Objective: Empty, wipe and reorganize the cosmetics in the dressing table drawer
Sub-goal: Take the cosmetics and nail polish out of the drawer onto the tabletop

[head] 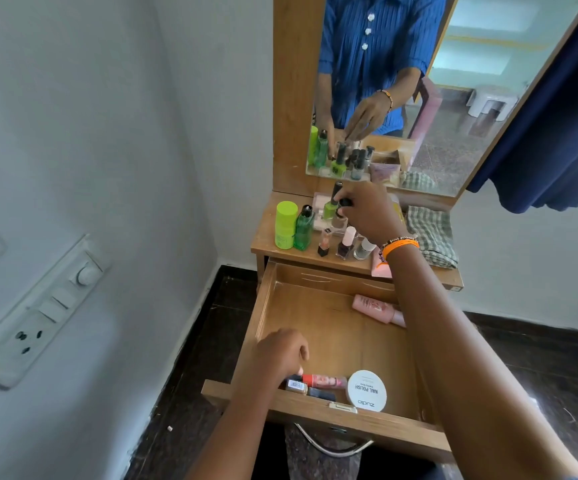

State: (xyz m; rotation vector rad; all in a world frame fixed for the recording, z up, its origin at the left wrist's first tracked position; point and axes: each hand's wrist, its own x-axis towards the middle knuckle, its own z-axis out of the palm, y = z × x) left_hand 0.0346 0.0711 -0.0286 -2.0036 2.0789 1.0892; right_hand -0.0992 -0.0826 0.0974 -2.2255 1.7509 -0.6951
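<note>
- While the drawer [329, 327] is pulled fully out, it is seen to be only partly emptied: a round white nail-polish tin [367, 390], a red tube [324, 381] and some small dark bottles [297, 386] are left along its front edge, and a pink bottle [377, 309] lies at its back right corner.
- The left hand [282, 353] is curled over the small items at the drawer's front left; something seems to be pinched, but which piece cannot be told.
- The right hand [367, 213] is stretched to the back of the table top [270, 249], its fingers closed round the dark cap of a bottle among the crowded nail polishes [344, 242].
- A lime green jar [285, 225] and a green bottle [304, 228] stand at the top's left edge; a checked cloth [431, 235] is folded at the right edge.
- A spill is judged the main risk: the upright bottles are packed close, so one knocked by the right hand or wrist could topple its neighbours, or be sent off the front edge into the drawer.
- With both hands working at once, a loose pinch on the left could let a bottle be dropped.
</note>
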